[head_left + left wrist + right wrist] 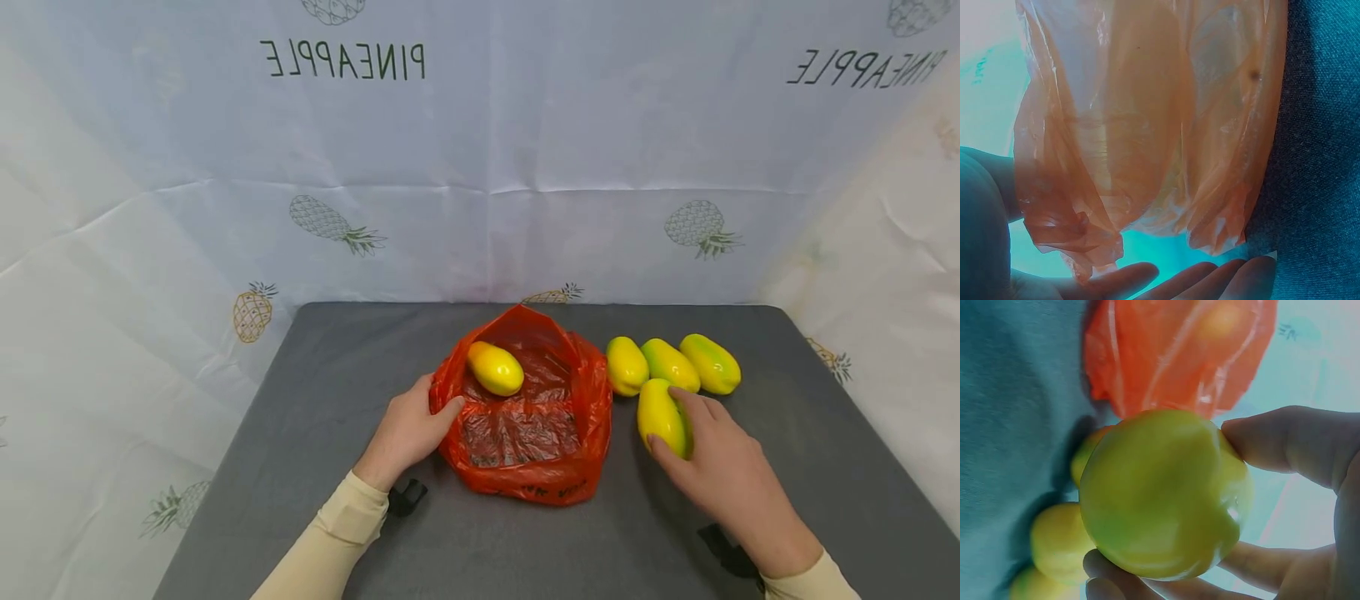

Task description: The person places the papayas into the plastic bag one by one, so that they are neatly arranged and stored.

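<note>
Pale fabric walls (600, 117) surround a dark grey table (337, 367) with rounded far corners at 11 and 1 o'clock. The cloth at 12 o'clock, bluish and creased, carries mirror-reversed "PINEAPPLE" lettering (342, 61) at 11 and 2 o'clock. Grey-green pineapple prints (318, 217) appear at 10 and 8 o'clock, an orange-brown pineapple print (252, 315) at 9. Side panels (90, 333) at 9 and 3 o'clock look creamier.

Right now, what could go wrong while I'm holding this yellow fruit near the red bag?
The glossy fruit might slip from your right grip. The thin red bag could fold inward, as your left grip holds just one side. The three rounded fruits nearby might roll if bumped.
</note>
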Motion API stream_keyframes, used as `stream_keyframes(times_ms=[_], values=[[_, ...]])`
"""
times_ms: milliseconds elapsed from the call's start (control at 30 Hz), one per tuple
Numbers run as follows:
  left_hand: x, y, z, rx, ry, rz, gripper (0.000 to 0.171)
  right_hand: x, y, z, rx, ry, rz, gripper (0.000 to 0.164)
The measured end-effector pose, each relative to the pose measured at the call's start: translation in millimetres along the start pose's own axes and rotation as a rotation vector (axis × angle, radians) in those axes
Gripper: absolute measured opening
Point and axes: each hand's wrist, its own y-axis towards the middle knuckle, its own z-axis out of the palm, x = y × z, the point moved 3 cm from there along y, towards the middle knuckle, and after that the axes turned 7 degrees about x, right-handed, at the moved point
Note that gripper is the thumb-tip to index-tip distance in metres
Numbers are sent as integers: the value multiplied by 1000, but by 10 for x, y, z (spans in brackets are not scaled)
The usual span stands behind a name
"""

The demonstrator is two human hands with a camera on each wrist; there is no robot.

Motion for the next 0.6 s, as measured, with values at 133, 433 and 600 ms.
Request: stream_keyframes(times_ms=[133,433,600], values=[[1,-3,-3,4,-4,0,61,89,45,-95,-17,0,-31,79],[12,8,8,3,0,6,62,325,181,-286,-40,-1,-85,76],[8,6,6,3,-3,5,64,547,272,-322,-41,6,-148,76]])
